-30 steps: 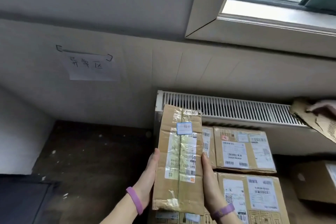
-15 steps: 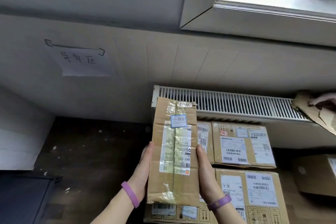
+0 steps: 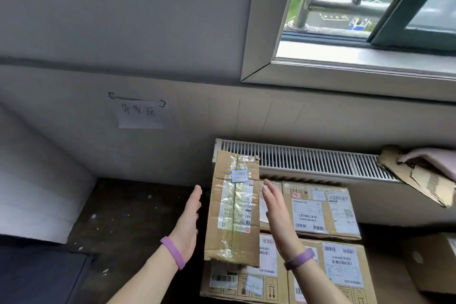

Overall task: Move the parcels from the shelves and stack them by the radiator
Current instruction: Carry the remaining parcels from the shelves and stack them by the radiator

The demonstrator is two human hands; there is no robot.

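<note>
Narrow parcel [image 3: 234, 207] rests on stacked parcels [image 3: 323, 212] below the radiator [image 3: 303, 160], long axis 12-to-6 o'clock. Left hand [image 3: 188, 227] at its 9, right hand [image 3: 277, 212] at its 3 and nearer. Both hands flat-open, holding nothing.

Parcel [image 3: 233, 207] atop stacked boxes [image 3: 320, 207] — radiator [image 3: 308, 163] behind.

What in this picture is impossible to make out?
Head view: print on the narrow parcel label is too small and blurred.
Head view: the stacked boxes are partly hidden by the parcel and right hand.
Head view: torn cardboard is cut off by the right edge.
</note>
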